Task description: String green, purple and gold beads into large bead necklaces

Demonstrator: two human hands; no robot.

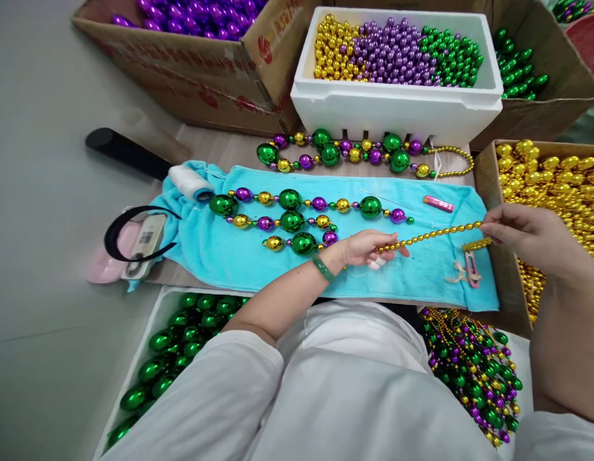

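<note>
A string of small gold beads [434, 234] is stretched between my two hands above a turquoise towel [258, 272]. My left hand [371, 248], below a green bangle, pinches its left end. The fingers of my right hand [522, 234] close on the other end, and a short gold piece hangs under them. Left of my left hand lies a winding strand of green, purple and gold beads [291, 222]. A pink lighter [439, 203] and a thin needle [380, 197] rest on the towel. Below my right hand is a pink clipper-like tool [471, 269] with pale ribbon.
Behind the towel lies a finished-looking bead necklace [354, 155]. A white foam box [397, 105] of sorted beads stands at the back. Cardboard boxes of purple [195, 77] and gold beads [556, 186] flank it. Thread spool [188, 182], headband [115, 234] and phone [150, 240] are left.
</note>
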